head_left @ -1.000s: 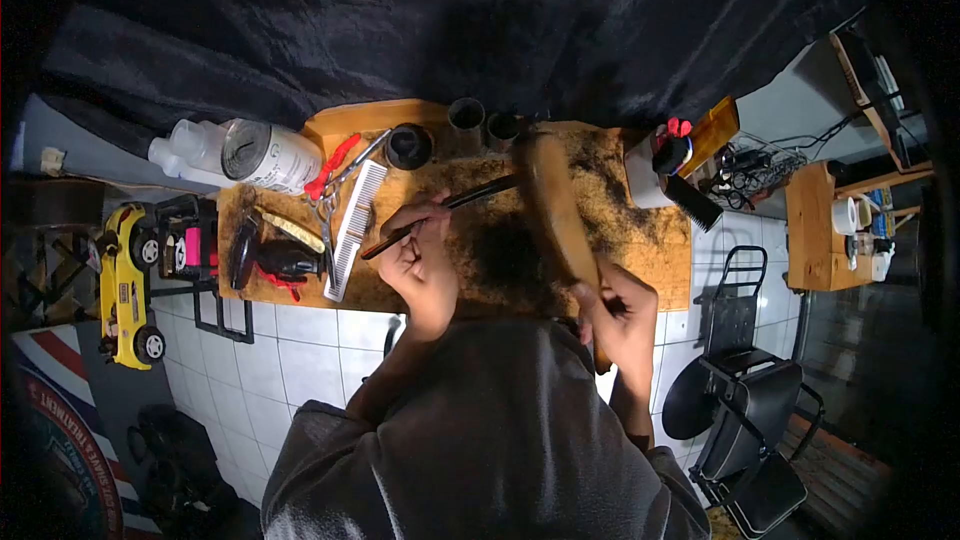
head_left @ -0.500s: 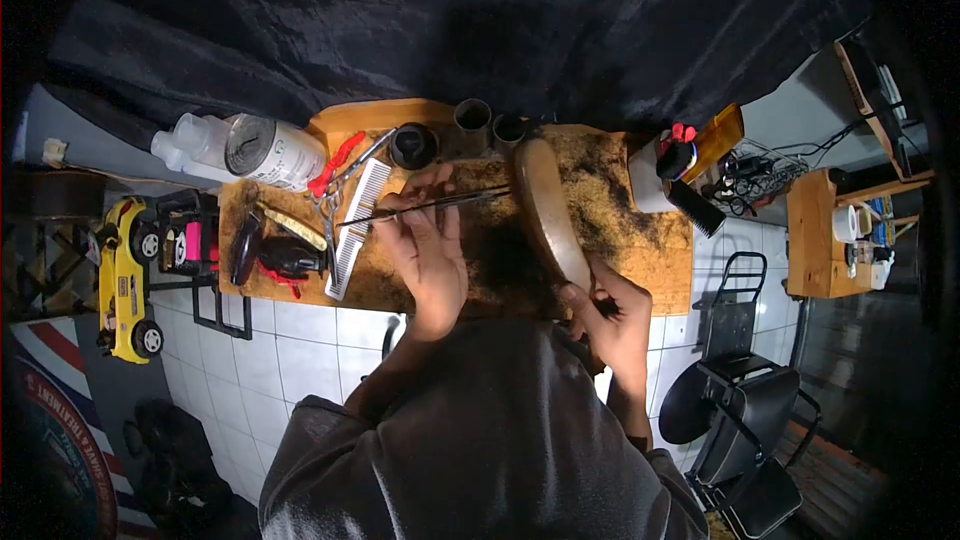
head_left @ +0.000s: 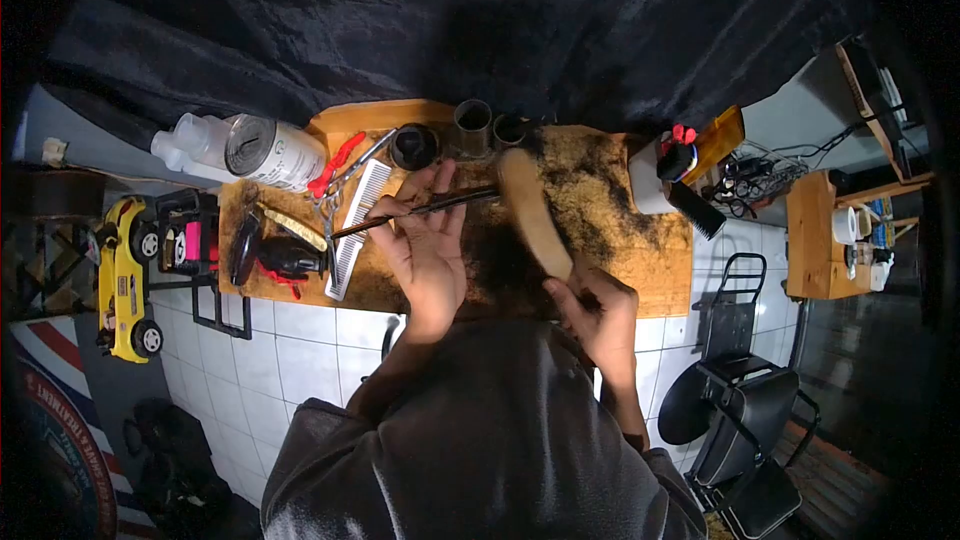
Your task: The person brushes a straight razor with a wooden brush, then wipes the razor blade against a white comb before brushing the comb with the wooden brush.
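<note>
My left hand (head_left: pixel 430 265) is palm up over the table, the thumb and fingers closed on a long thin dark tool (head_left: pixel 443 203). It is seen edge-on, so I cannot tell its exact kind. Its left end reaches over a silver comb (head_left: pixel 360 225) lying on the table. In my right hand (head_left: pixel 600 315) is a curved brush with a pale wooden back (head_left: pixel 535 215), gripped near its lower end. The brush's upper part overlaps the right tip of the dark tool; its bristles are hidden from this side.
Dark hair clippings cover much of the wooden table (head_left: pixel 600 165). On the left lie scissors (head_left: pixel 328 208), black clippers (head_left: pixel 290 255) and a large can (head_left: pixel 275 152). Dark cups (head_left: pixel 472 125) stand at the back. A white container (head_left: pixel 650 175) holds brushes at right.
The brush has shifted left and its back has turned, while my right hand moved slightly left. The dark tool tilts a little differently in my left hand, which stays in nearly the same place.
</note>
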Available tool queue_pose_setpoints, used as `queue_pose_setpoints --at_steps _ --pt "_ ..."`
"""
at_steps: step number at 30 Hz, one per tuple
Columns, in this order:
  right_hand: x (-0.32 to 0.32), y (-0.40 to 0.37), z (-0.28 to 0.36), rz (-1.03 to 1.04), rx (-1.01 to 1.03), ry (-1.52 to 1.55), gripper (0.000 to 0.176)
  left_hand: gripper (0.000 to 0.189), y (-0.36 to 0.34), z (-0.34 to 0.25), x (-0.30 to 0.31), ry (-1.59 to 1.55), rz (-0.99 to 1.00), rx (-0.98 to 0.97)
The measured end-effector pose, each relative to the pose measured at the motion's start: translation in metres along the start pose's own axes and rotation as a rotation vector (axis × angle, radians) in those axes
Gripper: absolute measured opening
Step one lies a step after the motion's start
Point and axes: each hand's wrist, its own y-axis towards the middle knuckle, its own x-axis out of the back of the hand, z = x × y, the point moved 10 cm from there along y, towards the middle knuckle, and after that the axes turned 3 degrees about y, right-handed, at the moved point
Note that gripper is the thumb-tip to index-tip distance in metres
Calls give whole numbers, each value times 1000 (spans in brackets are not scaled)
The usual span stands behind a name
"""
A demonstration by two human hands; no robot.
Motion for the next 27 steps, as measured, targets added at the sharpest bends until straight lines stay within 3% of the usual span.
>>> queue_pose_setpoints --at_steps 1,2,5,10,11,14,17,21,24,25,27 --pt "5 1 -3 -49 -34 -15 34 17 0 0 2 -2 -28 12" --pt "6 -2 -16 -15 -217 46 34 17 -1 0 4 -4 -55 23" --pt "7 -5 -16 33 -243 121 34 16 -4 8 7 -58 -46 28" --pt "-11 -6 24 108 89 138 35 6 -9 5 1 216 -92 11" --pt "-13 -4 31 115 116 121 36 6 -7 5 1 138 -110 36" --pt "1 0 0 9 -62 -48 37 9 -2 1 6 -7 -184 79" --pt "24 1 -20 -135 -154 93 35 9 2 -8 4 10 -105 -2" --pt "25 -6 -13 -117 -110 207 37 10 1 -4 0 -18 -80 12" --pt "8 -8 11 14 80 76 36 24 -5 7 -4 -41 27 36" --pt "1 -8 25 63 162 45 36 20 -6 7 -2 -32 -8 52" --pt "0 -5 16 41 76 36 38 12 -6 4 -1 -13 -80 82"
